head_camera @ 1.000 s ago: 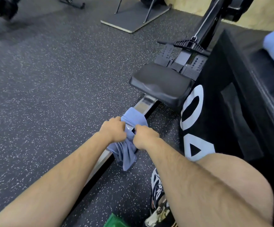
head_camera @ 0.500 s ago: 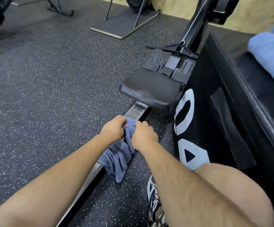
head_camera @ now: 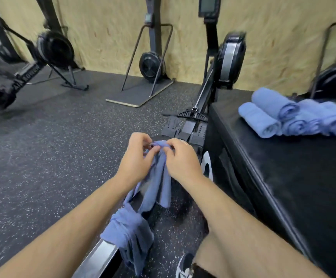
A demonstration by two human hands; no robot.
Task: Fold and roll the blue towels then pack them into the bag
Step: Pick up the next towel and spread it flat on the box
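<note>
Blue cloth towel point(head_camera: 159, 189), crumpled and unfolded, hangs in front of the person in the head view, held up by its top edge. The left hand point(head_camera: 137, 159) has its fingers curled in and pinches the bunched top of the cloth. The right hand point(head_camera: 181, 159) does the same just beside it, so both hands touch the same gathered edge. From there the towel drops between the forearms. Its lower part lies bunched over the silver metal rail point(head_camera: 100, 255) of a black rowing machine point(head_camera: 231, 57), with one end trailing down the rail's side toward the speckled black rubber floor point(head_camera: 52, 157).

To the right stands a large black padded box point(head_camera: 283, 177) with white markings on its side. On its top, near the far edge, lies a cluster of rolled blue towels point(head_camera: 263, 121), pressed side by side and partly stacked; motion blur hides their exact count. A white and black shoe point(head_camera: 184, 265) shows at the bottom edge, beside the rail. A pale chipboard wall point(head_camera: 113, 27) runs behind the machines.
</note>
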